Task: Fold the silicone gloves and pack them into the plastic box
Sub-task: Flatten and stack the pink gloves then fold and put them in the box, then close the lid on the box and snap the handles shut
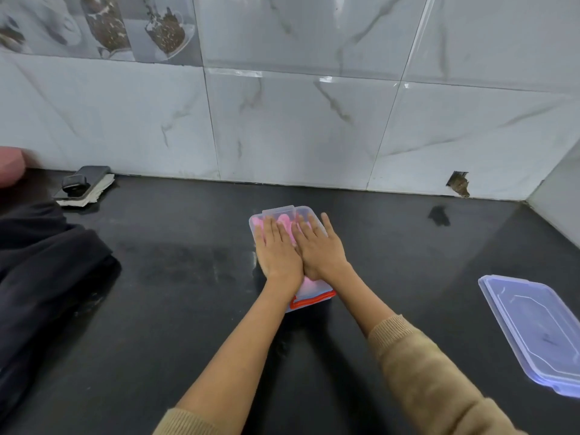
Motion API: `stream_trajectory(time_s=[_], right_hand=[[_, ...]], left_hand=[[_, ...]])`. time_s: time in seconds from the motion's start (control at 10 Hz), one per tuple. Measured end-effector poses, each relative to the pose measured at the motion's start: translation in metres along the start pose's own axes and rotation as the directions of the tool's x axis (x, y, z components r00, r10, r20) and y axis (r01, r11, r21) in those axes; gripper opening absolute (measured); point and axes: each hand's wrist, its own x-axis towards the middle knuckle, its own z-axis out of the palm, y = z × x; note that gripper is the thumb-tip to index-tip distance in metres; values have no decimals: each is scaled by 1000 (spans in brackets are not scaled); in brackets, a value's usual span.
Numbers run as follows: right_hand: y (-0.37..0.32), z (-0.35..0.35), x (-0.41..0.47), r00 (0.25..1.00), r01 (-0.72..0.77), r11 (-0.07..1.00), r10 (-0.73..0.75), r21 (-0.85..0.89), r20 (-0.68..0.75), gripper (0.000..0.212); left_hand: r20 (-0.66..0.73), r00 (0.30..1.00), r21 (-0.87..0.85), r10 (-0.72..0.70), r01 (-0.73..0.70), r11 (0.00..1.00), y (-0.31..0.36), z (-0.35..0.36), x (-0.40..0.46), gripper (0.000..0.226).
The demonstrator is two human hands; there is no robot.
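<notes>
Pink silicone gloves [287, 221] lie inside the plastic box [310, 296] on my counter [188, 277]; my left hand [277, 249] and right hand [321, 246], flat and unclenched, press them; the lid [533, 334] rests well right of the box.

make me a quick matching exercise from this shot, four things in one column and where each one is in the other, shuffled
Things:
1. pink silicone gloves
2. loose clear lid
3. phone
4. both hands (left hand, right hand)

Places:
A. far left of the counter, by the tiled wall
B. pressed flat on top of the plastic box
C. inside the box
D. lying on the counter at the right edge of the view

Pairs: 1-C, 2-D, 3-A, 4-B
</notes>
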Motion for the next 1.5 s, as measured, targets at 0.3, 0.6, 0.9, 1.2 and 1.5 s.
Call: stream_trajectory(time_s=[0.3,0.6,0.9,1.2,1.5], right_hand=[[-13,15,17,963,-59,955,132,-292,236,71],[-13,4,3,896,-302,953,297,-37,330,71],[36,3,-65,953,-282,853,304,440,21,61],[139,81,-165,357,-858,231,910,458,210,56],[148,105,-176,199,-938,124,957,323,211,41]], left_hand=[[173,984,197,39,-73,978,5,3,3,83],[76,946,135,315,-323,937,-6,-2,12,80],[-175,921,-141,348,-373,917,22,-6,-4,55],[-140,902,-287,409,-433,855,93,5,-14,60],[-63,905,-418,420,-406,813,99,10,-4,59]])
